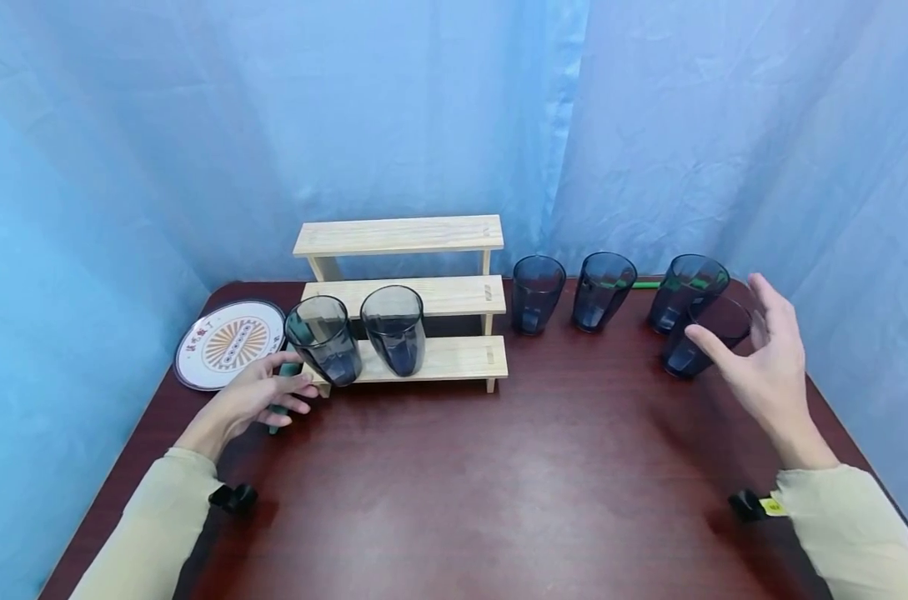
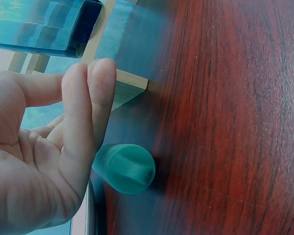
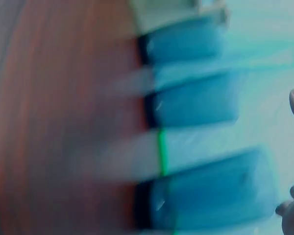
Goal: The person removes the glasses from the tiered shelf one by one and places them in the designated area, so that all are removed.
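Observation:
My left hand (image 1: 254, 396) is beside the lowest step of a wooden stand, near a dark clear glass (image 1: 326, 342); its fingers hold nothing. In the left wrist view, a teal cylinder with a rounded end (image 2: 130, 169) lies beyond the fingers. A second glass (image 1: 395, 329) stands to the right on the same step. My right hand (image 1: 772, 375) is at the right side of the table, thumb and fingers spread wide about a front glass (image 1: 686, 358); no grip on it shows. That glass is out of the blurred right wrist view.
The three-step wooden stand (image 1: 401, 236) backs onto blue curtains (image 1: 423, 108). Three more glasses, left (image 1: 538, 292), middle (image 1: 602, 292) and right (image 1: 682, 292), stand along the back right edge, with a green stick (image 1: 646, 285) behind them. A round printed plate (image 1: 198, 367) is at left.

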The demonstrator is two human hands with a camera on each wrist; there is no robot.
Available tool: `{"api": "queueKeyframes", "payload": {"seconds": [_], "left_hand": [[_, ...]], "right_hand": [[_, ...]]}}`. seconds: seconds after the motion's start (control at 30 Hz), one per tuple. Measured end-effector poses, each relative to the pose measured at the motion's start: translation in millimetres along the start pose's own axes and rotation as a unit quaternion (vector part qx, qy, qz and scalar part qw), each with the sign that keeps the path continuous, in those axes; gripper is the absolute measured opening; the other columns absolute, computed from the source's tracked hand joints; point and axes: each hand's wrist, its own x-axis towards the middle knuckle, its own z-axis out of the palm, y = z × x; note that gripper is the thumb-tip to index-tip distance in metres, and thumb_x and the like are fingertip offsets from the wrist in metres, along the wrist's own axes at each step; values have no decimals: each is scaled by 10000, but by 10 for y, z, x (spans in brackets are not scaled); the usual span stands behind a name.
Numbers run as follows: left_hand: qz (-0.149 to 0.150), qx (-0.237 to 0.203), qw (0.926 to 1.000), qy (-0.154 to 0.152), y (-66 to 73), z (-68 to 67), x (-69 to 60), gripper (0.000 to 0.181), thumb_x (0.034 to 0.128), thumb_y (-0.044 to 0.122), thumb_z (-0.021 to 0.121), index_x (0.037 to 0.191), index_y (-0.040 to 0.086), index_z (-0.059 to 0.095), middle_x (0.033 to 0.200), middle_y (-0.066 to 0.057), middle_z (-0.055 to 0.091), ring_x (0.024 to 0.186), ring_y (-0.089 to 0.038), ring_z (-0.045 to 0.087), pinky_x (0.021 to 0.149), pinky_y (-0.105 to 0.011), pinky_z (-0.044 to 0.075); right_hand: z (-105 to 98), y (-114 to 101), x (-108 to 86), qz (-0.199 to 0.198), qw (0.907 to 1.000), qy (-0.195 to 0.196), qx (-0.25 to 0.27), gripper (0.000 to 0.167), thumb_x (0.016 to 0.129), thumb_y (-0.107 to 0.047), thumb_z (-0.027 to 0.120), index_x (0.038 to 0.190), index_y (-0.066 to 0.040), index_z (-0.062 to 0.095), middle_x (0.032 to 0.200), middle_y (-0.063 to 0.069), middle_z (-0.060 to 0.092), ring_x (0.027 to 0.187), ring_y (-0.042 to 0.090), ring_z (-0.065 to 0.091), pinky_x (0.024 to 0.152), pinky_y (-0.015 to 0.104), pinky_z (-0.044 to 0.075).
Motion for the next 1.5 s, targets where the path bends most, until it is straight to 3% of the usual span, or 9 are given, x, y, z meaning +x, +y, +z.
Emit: {"api": "queueKeyframes", "payload": {"seconds": [0.1, 0.2, 0.37, 0.53, 0.67, 0.9, 1.23, 1.4, 1.5], "left_hand": [[7, -9, 10000, -3, 1, -1, -3, 717, 1024, 254, 630, 1554, 40, 197, 1088, -129, 741, 820, -184, 728, 581, -304, 594], [7, -25, 10000, -8, 5, 1, -7, 724, 1024, 261, 632, 1558, 44, 194, 1095, -129, 740, 823, -186, 728, 582, -306, 595], [-11, -44, 10000, -11, 4, 0, -9, 719, 1026, 254, 631, 1556, 46, 193, 1096, -133, 739, 822, -185, 730, 580, -301, 594], [-5, -36, 10000, -34, 7, 1, -22, 711, 1027, 246, 626, 1552, 38, 193, 1086, -128, 741, 816, -178, 727, 579, -295, 591], [-8, -47, 10000, -51, 23, 8, -34, 711, 1027, 243, 625, 1550, 33, 192, 1083, -129, 742, 812, -174, 726, 576, -292, 591], [-5, -53, 10000, -43, 25, 11, -35, 721, 1025, 245, 629, 1556, 33, 190, 1078, -127, 744, 805, -172, 728, 573, -295, 592], [-23, -90, 9999, -67, -12, 0, -14, 737, 1023, 252, 635, 1565, 45, 182, 1072, -117, 746, 808, -175, 730, 571, -299, 593], [18, -61, 10000, -74, -11, -3, -17, 730, 1024, 250, 632, 1562, 40, 186, 1075, -119, 745, 813, -176, 730, 570, -297, 592], [34, -50, 10000, -75, -3, -3, -20, 729, 1024, 246, 631, 1562, 37, 187, 1073, -120, 745, 814, -177, 730, 572, -298, 592]], "right_hand": [[106, -382, 18, -1035, 9942, 255, 149, 780, 885, -268, 813, 1546, -128, 424, 1560, 138, 398, 1455, 245, 342, 1181, 271, 266], [210, -720, 21, -1687, 9850, 167, 326, 767, 891, -277, 808, 1525, -52, 439, 1527, 203, 421, 1443, 286, 357, 1175, 287, 287], [403, -1044, 31, -1406, 9808, -459, 1274, 828, 835, 140, 746, 1550, -59, 381, 1523, 149, 414, 1434, 288, 380, 1151, 327, 345], [716, -1066, 84, -1234, 9664, -965, 2039, 943, 785, 231, 733, 1576, -99, 338, 1530, 138, 425, 1430, 298, 387, 1126, 339, 385], [1012, -1127, 104, -1092, 9560, -1364, 2355, 967, 799, 176, 766, 1591, -141, 312, 1538, 123, 430, 1424, 308, 397, 1117, 353, 401], [1484, -1433, 66, -761, 9275, -2217, 2912, 938, 861, 0, 800, 1610, -170, 262, 1562, 85, 412, 1444, 278, 384, 1132, 435, 383], [2117, -1611, -21, -25, 9012, -3155, 2971, 926, 879, -192, 826, 1607, -246, 258, 1593, -31, 381, 1460, 202, 362, 1138, 425, 380], [2361, -1643, -76, 42, 8977, -3354, 2856, 981, 835, -236, 869, 1607, -247, 264, 1597, -21, 378, 1429, 155, 399, 1129, 479, 386], [2483, -1656, -94, 25, 8981, -3341, 2859, 1005, 813, -215, 887, 1607, -229, 272, 1588, -22, 385, 1393, 148, 442, 1107, 426, 420]]}}
